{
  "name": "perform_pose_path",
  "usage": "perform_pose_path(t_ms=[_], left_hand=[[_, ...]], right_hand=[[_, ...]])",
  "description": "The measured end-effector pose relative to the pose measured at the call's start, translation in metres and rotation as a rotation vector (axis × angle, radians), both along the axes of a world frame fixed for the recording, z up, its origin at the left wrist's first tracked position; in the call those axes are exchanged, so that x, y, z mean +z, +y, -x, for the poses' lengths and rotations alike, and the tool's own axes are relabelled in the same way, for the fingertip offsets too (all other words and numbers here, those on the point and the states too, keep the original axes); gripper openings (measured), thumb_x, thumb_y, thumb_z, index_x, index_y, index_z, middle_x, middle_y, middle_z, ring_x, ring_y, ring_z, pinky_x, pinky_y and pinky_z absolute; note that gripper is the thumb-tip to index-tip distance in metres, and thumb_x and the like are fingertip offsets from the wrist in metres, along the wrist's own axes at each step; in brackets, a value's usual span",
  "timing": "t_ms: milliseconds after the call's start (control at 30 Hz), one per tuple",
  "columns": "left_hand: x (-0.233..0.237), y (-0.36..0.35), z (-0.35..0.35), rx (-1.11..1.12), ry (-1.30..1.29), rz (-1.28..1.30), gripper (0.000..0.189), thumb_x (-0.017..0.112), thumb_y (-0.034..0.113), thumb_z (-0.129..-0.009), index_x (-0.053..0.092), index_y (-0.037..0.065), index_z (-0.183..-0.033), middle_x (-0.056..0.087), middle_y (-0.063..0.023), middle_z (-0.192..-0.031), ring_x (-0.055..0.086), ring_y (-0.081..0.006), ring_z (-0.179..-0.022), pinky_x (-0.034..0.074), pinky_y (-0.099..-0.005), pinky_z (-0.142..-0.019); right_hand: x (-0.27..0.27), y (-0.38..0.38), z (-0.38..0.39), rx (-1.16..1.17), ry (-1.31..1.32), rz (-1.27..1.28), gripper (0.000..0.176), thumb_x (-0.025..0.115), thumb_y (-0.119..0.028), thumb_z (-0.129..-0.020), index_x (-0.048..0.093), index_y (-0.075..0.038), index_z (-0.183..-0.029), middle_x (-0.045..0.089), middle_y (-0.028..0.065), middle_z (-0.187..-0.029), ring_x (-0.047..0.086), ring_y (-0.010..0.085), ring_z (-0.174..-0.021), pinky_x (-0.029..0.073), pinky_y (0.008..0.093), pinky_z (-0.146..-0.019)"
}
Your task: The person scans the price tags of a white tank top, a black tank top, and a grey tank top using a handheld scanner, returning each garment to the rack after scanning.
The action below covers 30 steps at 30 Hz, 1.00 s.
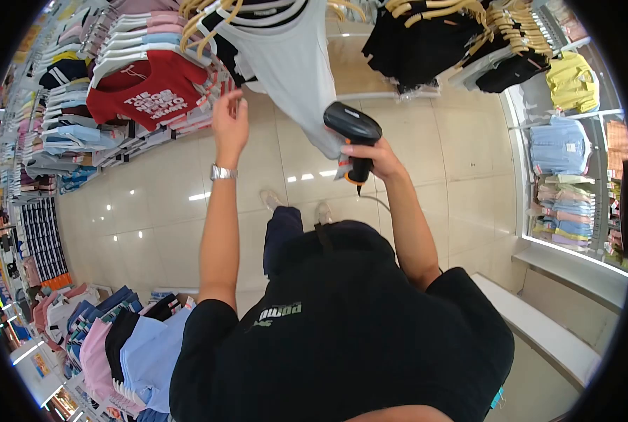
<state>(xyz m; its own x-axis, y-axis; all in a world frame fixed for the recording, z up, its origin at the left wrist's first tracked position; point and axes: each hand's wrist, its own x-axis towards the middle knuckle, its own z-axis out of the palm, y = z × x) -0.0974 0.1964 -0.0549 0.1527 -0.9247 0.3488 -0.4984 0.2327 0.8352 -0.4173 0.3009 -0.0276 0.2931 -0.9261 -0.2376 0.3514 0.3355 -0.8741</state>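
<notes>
My right hand is wrapped around the handle of a black barcode scanner with orange trim, its cable trailing down from the grip. Beside the scanner handle, a small tag with red print shows at the lower end of a white garment, which hangs from a wooden hanger. My left hand, with a metal watch on the wrist, is raised in the air with its fingers apart and nothing in them. Just left of it hangs a red T-shirt with white lettering.
Racks of clothes line the left side. Black garments hang ahead on wooden hangers. Shelving at right carries a yellow top and a light blue shirt. Folded and hung clothes sit at lower left. Glossy tiles cover the floor.
</notes>
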Motion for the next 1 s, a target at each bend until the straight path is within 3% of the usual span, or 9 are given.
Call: perform_pose_path(t_ms=[67, 233, 333, 467, 600, 633, 700, 800, 1000], left_hand=[[0.038, -0.040, -0.006, 0.042, -0.207, 0.223, 0.025, 0.067, 0.018, -0.093, 0.066, 0.006, -0.115, 0.065, -0.0091, -0.104, 0.063, -0.0210, -0.099, 0.051, -0.0348, -0.084], [0.086, -0.133, -0.016, 0.108, -0.602, 0.479, 0.030, 0.069, 0.025, -0.090, 0.066, 0.006, -0.112, 0.065, -0.0140, -0.104, 0.063, -0.0318, -0.095, 0.050, -0.0428, -0.086], [0.072, -0.176, -0.020, 0.054, -0.630, 0.361, 0.036, 0.069, 0.039, -0.088, 0.067, 0.010, -0.109, 0.065, -0.0106, -0.106, 0.060, -0.0336, -0.102, 0.046, -0.0492, -0.085], [0.068, -0.192, -0.011, 0.045, -0.807, 0.245, 0.045, 0.065, 0.052, -0.088, 0.069, 0.011, -0.106, 0.066, -0.0101, -0.105, 0.061, -0.0315, -0.101, 0.046, -0.0487, -0.082], [0.071, -0.196, 0.002, 0.036, -0.918, 0.361, 0.047, 0.061, 0.055, -0.090, 0.069, 0.010, -0.103, 0.068, -0.0093, -0.099, 0.064, -0.0312, -0.095, 0.048, -0.0488, -0.078], [0.077, -0.194, 0.006, 0.023, -0.992, 0.281, 0.042, 0.061, 0.051, -0.092, 0.070, 0.011, -0.101, 0.068, -0.0081, -0.097, 0.063, -0.0301, -0.096, 0.048, -0.0477, -0.077], [0.081, -0.198, 0.008, -0.020, -0.921, 0.375, 0.039, 0.059, 0.046, -0.095, 0.068, 0.008, -0.097, 0.068, -0.0123, -0.091, 0.064, -0.0333, -0.088, 0.049, -0.0469, -0.072], [0.094, -0.194, 0.010, -0.091, -0.619, 0.190, 0.033, 0.057, 0.039, -0.097, 0.065, 0.007, -0.095, 0.066, -0.0158, -0.087, 0.064, -0.0378, -0.083, 0.049, -0.0493, -0.069], [0.133, -0.170, 0.008, -0.029, -0.434, 0.430, 0.024, 0.057, 0.026, -0.099, 0.061, 0.004, -0.091, 0.064, -0.0189, -0.083, 0.062, -0.0413, -0.080, 0.047, -0.0501, -0.070]], right_hand=[[0.007, -0.002, -0.001, 0.009, -0.014, 0.043, 0.060, 0.075, -0.005, -0.077, 0.057, 0.000, -0.134, 0.067, 0.0099, -0.123, 0.059, 0.0159, -0.105, 0.046, 0.0322, -0.091], [0.010, -0.002, 0.000, -0.045, -0.043, 0.065, 0.065, 0.072, -0.005, -0.078, 0.051, 0.000, -0.140, 0.064, 0.0119, -0.132, 0.058, 0.0176, -0.114, 0.044, 0.0325, -0.096], [0.009, -0.001, 0.002, -0.091, -0.010, 0.024, 0.065, 0.072, -0.005, -0.078, 0.050, 0.000, -0.140, 0.064, 0.0118, -0.132, 0.058, 0.0175, -0.115, 0.044, 0.0323, -0.096], [0.015, -0.001, 0.000, -0.151, -0.014, -0.012, 0.064, 0.072, -0.006, -0.078, 0.051, -0.001, -0.139, 0.065, 0.0109, -0.130, 0.058, 0.0154, -0.111, 0.044, 0.0311, -0.093], [0.011, -0.004, -0.003, -0.194, -0.017, -0.017, 0.063, 0.072, -0.005, -0.078, 0.053, -0.001, -0.138, 0.065, 0.0103, -0.130, 0.058, 0.0149, -0.109, 0.044, 0.0310, -0.093], [0.011, -0.008, -0.003, -0.186, -0.005, -0.016, 0.063, 0.072, -0.005, -0.078, 0.053, -0.001, -0.138, 0.065, 0.0103, -0.130, 0.058, 0.0155, -0.111, 0.044, 0.0315, -0.093], [0.013, -0.008, -0.003, -0.177, 0.018, -0.022, 0.063, 0.072, -0.005, -0.078, 0.054, -0.001, -0.137, 0.065, 0.0104, -0.130, 0.058, 0.0167, -0.114, 0.044, 0.0324, -0.095], [0.020, -0.012, -0.007, -0.175, 0.010, 0.025, 0.063, 0.072, -0.005, -0.078, 0.054, -0.001, -0.138, 0.066, 0.0104, -0.129, 0.057, 0.0179, -0.118, 0.044, 0.0337, -0.097], [0.017, -0.006, -0.007, -0.174, -0.023, 0.032, 0.062, 0.072, -0.005, -0.077, 0.054, -0.002, -0.137, 0.066, 0.0099, -0.127, 0.059, 0.0156, -0.107, 0.045, 0.0336, -0.096]])
